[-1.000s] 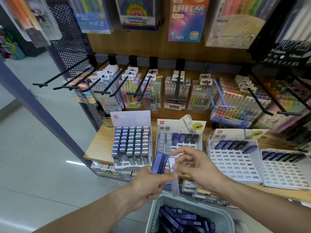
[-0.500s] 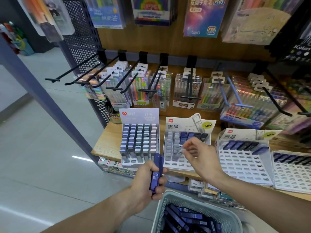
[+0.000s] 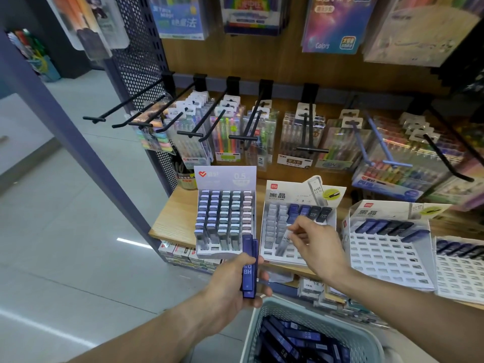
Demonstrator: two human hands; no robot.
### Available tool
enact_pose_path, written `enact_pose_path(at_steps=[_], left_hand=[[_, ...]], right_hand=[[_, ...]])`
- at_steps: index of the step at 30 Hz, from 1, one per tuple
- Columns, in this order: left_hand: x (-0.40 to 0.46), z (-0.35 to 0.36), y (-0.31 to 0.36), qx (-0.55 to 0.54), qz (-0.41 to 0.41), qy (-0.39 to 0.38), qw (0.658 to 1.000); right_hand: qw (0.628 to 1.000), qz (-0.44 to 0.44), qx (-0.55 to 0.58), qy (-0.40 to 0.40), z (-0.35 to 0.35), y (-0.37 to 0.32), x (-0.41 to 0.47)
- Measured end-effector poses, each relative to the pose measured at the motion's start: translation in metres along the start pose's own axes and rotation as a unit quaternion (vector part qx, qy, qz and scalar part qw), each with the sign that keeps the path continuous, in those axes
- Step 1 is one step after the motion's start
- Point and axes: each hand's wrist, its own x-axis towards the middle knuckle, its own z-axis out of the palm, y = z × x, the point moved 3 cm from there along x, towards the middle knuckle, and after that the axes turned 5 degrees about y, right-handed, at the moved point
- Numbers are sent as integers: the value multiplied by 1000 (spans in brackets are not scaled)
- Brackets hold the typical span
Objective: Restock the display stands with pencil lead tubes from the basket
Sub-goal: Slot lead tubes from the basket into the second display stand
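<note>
One clear tube (image 3: 284,243) going into the middle stand (image 3: 272,254).
Right hand (image 3: 318,247) fingers pinched it over the front slots; left hand (image 3: 230,286) gripped blue tubes (image 3: 248,265). Tilted, it might miss its slot.

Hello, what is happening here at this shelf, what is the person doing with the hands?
A person is refilling display stands on a wooden shelf. The right hand pinches a clear lead tube and lowers it into a slot of the middle stand. The left hand grips a few blue tubes, held upright as a reserve. Below, the basket holds many more blue tubes. The stands to the right are mostly empty.
</note>
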Motion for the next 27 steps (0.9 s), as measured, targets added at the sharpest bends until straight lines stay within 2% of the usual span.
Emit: enact_pose_path(at_steps=[6,18,25,27], left_hand=[[-2,2,0,11,7,3,1000],[3,3,-5,21,19,19,999],[8,-1,-8,76,47,7,996],[9,-1,-9,91,56,3,994]], right_hand=[[1000,-18,10,17,0,-1,2],[1000,-6,20,-6,1,-3,-3],[998,-63,-22,2,-2,-4,-1],[997,-66,-35,-26,0,-3,0]])
